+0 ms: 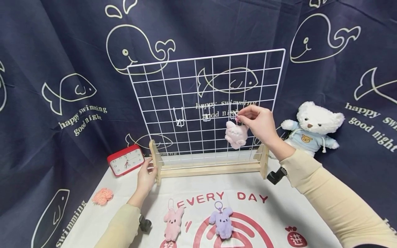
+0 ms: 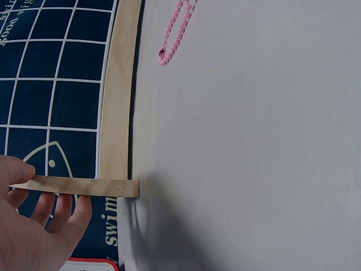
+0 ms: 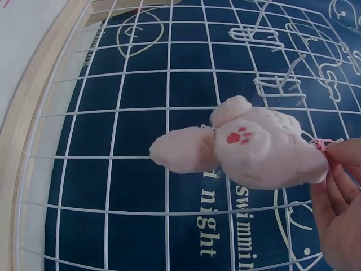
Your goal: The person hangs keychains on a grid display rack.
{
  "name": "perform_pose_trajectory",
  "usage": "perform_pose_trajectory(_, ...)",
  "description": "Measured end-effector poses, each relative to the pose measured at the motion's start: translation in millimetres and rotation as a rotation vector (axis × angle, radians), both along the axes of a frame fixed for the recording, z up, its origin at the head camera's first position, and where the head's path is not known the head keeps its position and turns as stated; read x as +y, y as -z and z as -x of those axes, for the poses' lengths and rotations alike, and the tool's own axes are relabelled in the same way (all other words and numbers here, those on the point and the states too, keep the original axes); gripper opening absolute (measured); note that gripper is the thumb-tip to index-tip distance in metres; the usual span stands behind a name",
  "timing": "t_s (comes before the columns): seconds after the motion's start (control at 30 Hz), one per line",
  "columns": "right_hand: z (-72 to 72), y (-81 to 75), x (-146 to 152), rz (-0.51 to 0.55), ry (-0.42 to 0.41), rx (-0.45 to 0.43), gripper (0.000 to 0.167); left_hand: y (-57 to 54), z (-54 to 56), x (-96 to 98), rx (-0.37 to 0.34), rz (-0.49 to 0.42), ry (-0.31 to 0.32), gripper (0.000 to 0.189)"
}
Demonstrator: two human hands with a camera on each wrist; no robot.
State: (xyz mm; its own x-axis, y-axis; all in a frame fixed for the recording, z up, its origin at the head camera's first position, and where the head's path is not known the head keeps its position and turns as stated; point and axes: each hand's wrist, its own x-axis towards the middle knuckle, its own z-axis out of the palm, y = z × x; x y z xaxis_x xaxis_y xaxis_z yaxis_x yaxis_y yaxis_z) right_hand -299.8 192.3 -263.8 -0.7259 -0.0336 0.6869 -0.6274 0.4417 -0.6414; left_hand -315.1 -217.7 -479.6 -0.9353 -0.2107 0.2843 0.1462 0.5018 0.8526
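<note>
Near the right side of a white wire grid rack, my right hand (image 1: 260, 123) pinches the small pink strap atop a pale pink plush keychain (image 1: 236, 135). The plush hangs in front of the grid, a red paw print on it facing the right wrist view. Those fingertips are right at a hook on the grid, and the hook is mostly hidden behind them. My left hand (image 1: 147, 176) grips the wooden side foot (image 2: 96, 186) of the rack, thumb on one face and fingers on the other. Two more white hooks, a left hook (image 1: 179, 121) and a middle hook (image 1: 206, 117), hang bare.
A pink plush keychain (image 1: 173, 224) and a purple plush keychain (image 1: 222, 223) lie on the white tablecloth in front. At left are a red clock (image 1: 125, 160) and a coral yarn bundle (image 1: 102, 196). A white teddy bear (image 1: 313, 127) sits at right. Behind hangs a dark blue curtain (image 1: 77, 31).
</note>
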Motion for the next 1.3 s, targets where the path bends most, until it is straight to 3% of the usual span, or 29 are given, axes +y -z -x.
perform_pose_trajectory(0.17,18.7,12.4,7.2,-0.013,0.023,0.016,0.007,0.4,-0.2,0.4,-0.002,0.0,-0.001,0.05)
perform_pose_trajectory(0.33,27.3,16.3,12.1,-0.012,0.037,0.016,0.009,1.0,0.0,0.6,0.008,-0.005,0.007,0.049)
perform_pose_trajectory(0.87,44.1,18.3,8.7,-0.006,0.087,0.026,0.006,2.8,-0.2,1.0,0.011,0.002,0.005,0.049)
perform_pose_trajectory(1.3,48.5,22.9,6.3,0.034,0.099,0.05,0.005,1.5,0.6,-0.6,-0.001,0.005,0.004,0.05)
